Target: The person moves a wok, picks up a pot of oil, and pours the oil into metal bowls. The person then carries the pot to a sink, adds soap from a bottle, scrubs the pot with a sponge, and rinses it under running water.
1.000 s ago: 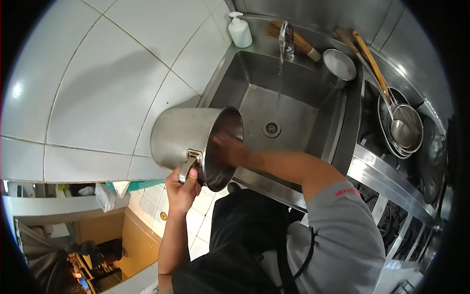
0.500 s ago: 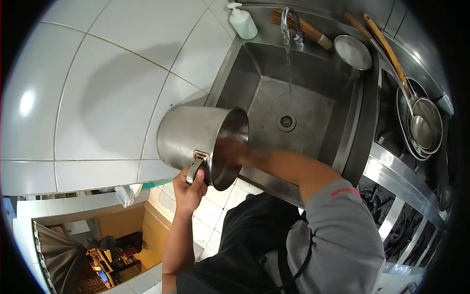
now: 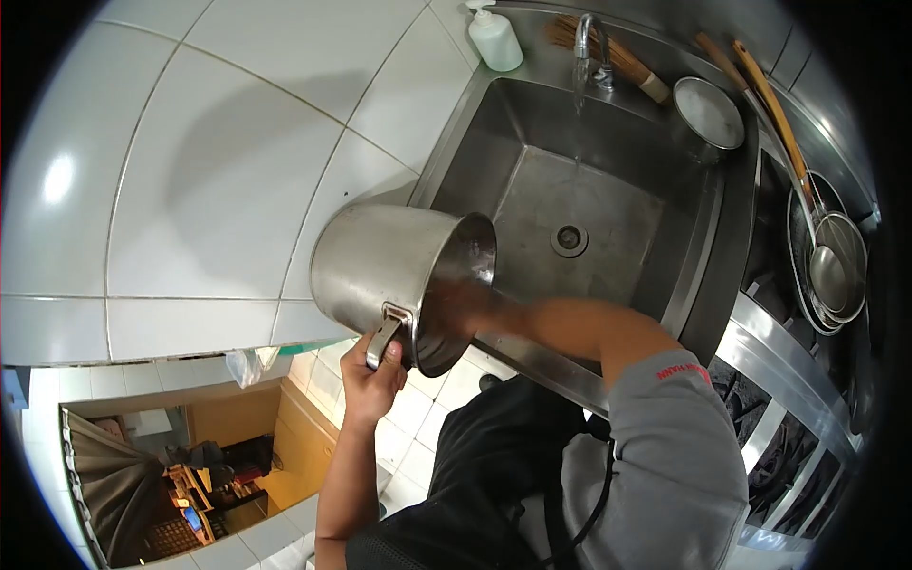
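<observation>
A large stainless steel pot [image 3: 366,252] is tipped on its side, its mouth facing the sink [image 3: 537,204]. My left hand [image 3: 373,375] is closed round the pot's metal side handle [image 3: 384,344]. Inside the mouth, my right hand [image 3: 465,306] is smeared by motion near the inner wall. Its fingers are hidden, and whether it holds anything cannot be seen. Water runs from the faucet [image 3: 591,43] into the sink, which has a round drain [image 3: 569,240] in its floor.
A soap pump bottle [image 3: 497,40] stands at the sink's back corner. Beside the faucet lie a bamboo brush [image 3: 627,65] and a metal bowl [image 3: 709,112]. Ladles and a strainer [image 3: 841,266] rest on the stove [image 3: 760,408] at right. White tiles [image 3: 228,180] cover the left wall.
The view has shifted a little, so the sink and faucet appear further right. My left hand keeps hold of the pot handle, and my right hand is still moving inside the pot.
</observation>
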`<act>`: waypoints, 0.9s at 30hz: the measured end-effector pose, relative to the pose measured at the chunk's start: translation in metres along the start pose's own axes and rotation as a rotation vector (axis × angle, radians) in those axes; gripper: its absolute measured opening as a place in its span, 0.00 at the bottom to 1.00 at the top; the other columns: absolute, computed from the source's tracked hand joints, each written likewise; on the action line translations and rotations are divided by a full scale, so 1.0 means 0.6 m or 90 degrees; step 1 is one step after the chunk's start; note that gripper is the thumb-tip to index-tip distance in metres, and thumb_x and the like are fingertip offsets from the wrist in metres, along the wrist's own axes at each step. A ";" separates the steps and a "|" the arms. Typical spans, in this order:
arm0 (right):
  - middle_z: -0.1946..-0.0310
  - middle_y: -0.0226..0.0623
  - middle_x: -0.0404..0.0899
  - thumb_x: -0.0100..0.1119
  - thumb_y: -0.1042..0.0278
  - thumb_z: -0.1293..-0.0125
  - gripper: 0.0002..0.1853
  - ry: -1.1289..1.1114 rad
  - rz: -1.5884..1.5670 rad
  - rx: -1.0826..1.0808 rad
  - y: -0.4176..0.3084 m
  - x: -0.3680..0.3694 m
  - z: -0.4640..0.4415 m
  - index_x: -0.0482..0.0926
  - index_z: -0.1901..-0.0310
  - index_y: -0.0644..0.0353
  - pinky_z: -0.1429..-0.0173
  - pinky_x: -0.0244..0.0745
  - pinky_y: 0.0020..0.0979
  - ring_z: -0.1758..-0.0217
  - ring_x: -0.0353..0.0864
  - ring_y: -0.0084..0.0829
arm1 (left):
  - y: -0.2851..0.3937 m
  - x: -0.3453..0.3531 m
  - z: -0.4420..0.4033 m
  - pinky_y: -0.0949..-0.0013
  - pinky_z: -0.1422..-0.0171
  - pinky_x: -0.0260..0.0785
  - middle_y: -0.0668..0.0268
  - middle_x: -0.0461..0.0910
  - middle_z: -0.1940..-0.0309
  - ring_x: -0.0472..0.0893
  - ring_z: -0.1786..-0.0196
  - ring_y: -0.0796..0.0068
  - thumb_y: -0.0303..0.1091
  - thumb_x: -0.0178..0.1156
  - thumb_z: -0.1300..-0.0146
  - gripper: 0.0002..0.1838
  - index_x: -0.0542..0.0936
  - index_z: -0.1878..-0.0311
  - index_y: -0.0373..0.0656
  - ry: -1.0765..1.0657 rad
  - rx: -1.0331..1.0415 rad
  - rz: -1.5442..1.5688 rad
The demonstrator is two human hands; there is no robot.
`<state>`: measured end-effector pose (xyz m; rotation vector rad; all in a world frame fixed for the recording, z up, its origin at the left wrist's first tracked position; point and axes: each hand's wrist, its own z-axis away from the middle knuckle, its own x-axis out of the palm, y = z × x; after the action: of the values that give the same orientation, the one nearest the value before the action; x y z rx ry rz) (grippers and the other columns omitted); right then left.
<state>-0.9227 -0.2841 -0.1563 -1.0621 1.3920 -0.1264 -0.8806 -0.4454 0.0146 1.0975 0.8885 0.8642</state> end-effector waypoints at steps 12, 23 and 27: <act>0.53 0.48 0.78 0.49 0.64 0.31 0.16 0.111 -0.936 0.104 -0.106 0.097 -0.026 0.75 0.48 0.63 0.46 0.74 0.39 0.48 0.77 0.44 | 0.000 0.007 -0.012 0.75 0.83 0.55 0.71 0.67 0.86 0.63 0.86 0.85 0.33 0.58 0.31 0.12 0.72 0.69 0.36 0.011 0.020 -0.019; 0.38 0.42 0.70 0.52 0.55 0.38 0.23 0.027 -0.490 0.118 -0.078 0.042 -0.053 0.75 0.42 0.54 0.28 0.57 0.43 0.32 0.65 0.44 | 0.040 0.049 -0.045 0.75 0.84 0.55 0.71 0.67 0.87 0.62 0.88 0.84 0.32 0.60 0.32 0.12 0.73 0.69 0.36 0.025 0.019 -0.023; 0.38 0.42 0.70 0.51 0.55 0.37 0.23 0.162 -0.580 0.055 -0.120 -0.029 -0.100 0.75 0.42 0.54 0.28 0.57 0.43 0.32 0.65 0.44 | 0.075 0.034 -0.070 0.68 0.61 0.68 0.61 0.74 0.68 0.74 0.68 0.73 0.39 0.62 0.35 0.18 0.74 0.52 0.32 0.059 0.192 -0.103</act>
<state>-0.9411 -0.3450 -0.0852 -1.5749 1.0074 -1.0016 -0.9170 -0.4019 0.0457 1.2321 1.1963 0.6647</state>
